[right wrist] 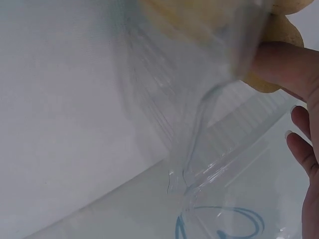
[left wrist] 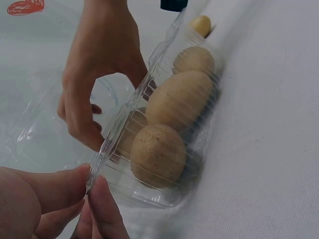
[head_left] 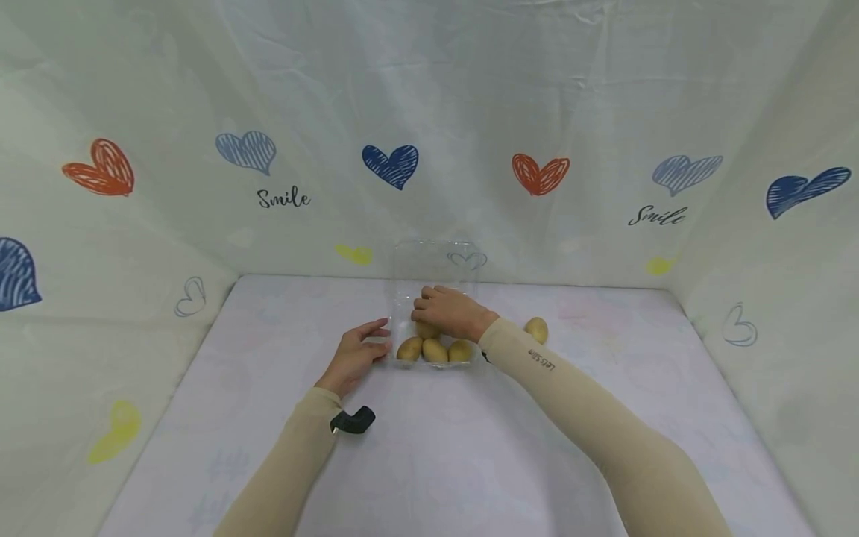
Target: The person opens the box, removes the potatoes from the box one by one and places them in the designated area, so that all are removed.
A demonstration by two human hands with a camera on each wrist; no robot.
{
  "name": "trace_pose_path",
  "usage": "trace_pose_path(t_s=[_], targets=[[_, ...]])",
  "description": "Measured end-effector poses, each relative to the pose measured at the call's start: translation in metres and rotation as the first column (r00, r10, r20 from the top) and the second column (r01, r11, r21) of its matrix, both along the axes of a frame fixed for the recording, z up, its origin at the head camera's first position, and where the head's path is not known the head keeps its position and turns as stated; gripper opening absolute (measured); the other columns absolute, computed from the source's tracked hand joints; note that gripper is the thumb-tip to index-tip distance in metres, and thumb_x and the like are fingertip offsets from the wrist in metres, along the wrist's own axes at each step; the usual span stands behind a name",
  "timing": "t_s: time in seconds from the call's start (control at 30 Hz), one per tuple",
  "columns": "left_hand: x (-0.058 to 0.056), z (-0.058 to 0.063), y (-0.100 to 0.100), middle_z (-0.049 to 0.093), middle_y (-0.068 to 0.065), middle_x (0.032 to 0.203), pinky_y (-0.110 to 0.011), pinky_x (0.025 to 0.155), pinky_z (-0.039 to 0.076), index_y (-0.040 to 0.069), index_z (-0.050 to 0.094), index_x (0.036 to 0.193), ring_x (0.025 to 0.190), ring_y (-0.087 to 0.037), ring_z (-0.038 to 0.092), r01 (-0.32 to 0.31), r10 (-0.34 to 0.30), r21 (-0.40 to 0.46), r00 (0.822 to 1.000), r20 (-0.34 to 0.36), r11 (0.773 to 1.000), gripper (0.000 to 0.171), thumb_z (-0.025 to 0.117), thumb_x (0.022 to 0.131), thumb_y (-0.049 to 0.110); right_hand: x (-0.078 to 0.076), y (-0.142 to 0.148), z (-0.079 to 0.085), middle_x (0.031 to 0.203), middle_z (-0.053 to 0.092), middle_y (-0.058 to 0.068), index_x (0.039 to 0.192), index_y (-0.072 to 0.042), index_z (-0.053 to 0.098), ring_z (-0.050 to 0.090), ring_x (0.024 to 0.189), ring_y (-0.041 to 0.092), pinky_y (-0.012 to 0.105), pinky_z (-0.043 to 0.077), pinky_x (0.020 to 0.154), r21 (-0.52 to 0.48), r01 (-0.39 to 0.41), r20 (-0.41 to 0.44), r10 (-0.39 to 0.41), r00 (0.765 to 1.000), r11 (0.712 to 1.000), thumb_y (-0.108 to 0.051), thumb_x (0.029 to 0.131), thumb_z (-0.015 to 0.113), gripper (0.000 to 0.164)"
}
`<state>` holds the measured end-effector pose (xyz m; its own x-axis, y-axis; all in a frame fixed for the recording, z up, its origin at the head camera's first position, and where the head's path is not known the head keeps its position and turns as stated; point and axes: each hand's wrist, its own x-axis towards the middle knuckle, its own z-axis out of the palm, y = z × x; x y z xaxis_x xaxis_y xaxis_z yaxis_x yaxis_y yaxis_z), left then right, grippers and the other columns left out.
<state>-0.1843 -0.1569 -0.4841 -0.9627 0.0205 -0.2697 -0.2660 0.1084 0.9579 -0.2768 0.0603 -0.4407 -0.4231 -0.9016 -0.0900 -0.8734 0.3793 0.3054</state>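
A clear plastic clamshell box stands near the back of the table, its lid raised behind it. Along its front lie three potatoes: a left one, a middle one and a right one. My left hand is at the box's left side; in the left wrist view its thumb and finger pinch the rim. Reaching in from the right, my right hand holds another potato behind the front row. Its fingers partly cover that potato.
One more potato lies on the white table, right of the box and behind my right forearm. A white sheet printed with hearts hangs behind and at both sides. Black straps show at the wrists.
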Motion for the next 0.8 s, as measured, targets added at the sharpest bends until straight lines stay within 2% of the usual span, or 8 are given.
trace_pose_path(t_s=[0.2, 0.43, 0.67, 0.8], targets=[[0.001, 0.002, 0.000, 0.056, -0.024, 0.142, -0.021, 0.077, 0.052, -0.001, 0.050, 0.154, 0.083, -0.008, 0.060, 0.001, -0.001, -0.008, 1.000, 0.008, 1.000, 0.055, 0.064, 0.101, -0.003, -0.002, -0.004, -0.005, 0.125, 0.067, -0.003, 0.125, -0.020, 0.074, 0.057, 0.114, 0.018, 0.028, 0.050, 0.100, 0.049, -0.030, -0.053, 0.032, 0.998, 0.998, -0.012, 0.100, 0.074, 0.027], [-0.001, 0.001, 0.001, 0.057, -0.025, 0.142, -0.022, 0.078, 0.052, -0.001, 0.051, 0.154, 0.083, -0.008, 0.061, 0.002, -0.002, -0.013, 1.000, -0.003, 1.000, 0.056, 0.065, 0.100, -0.003, -0.003, -0.003, 0.000, 0.131, 0.067, -0.001, 0.130, -0.020, 0.073, 0.056, 0.119, 0.019, 0.030, 0.048, 0.105, 0.076, -0.023, -0.080, 0.029, 0.996, 0.997, -0.012, 0.101, 0.073, 0.030], [-0.004, -0.003, 0.000, 0.058, -0.023, 0.140, -0.021, 0.077, 0.053, 0.001, 0.052, 0.154, 0.083, -0.009, 0.061, 0.001, -0.001, -0.019, 1.000, 0.003, 1.000, 0.056, 0.065, 0.100, -0.004, -0.001, 0.008, 0.011, 0.129, 0.068, 0.001, 0.134, -0.016, 0.072, 0.057, 0.124, 0.021, 0.034, 0.045, 0.113, 0.017, 0.045, 0.004, -0.045, 0.999, 0.999, -0.012, 0.102, 0.072, 0.033], [-0.004, -0.003, -0.001, 0.058, -0.024, 0.140, -0.021, 0.078, 0.053, 0.000, 0.052, 0.154, 0.083, -0.010, 0.062, 0.002, -0.001, -0.012, 1.000, 0.015, 1.000, 0.056, 0.065, 0.100, -0.004, 0.003, 0.015, 0.016, 0.130, 0.068, 0.002, 0.134, -0.015, 0.072, 0.057, 0.128, 0.023, 0.037, 0.045, 0.114, -0.041, 0.077, 0.056, -0.074, 0.996, 0.996, -0.017, 0.097, 0.080, 0.038]])
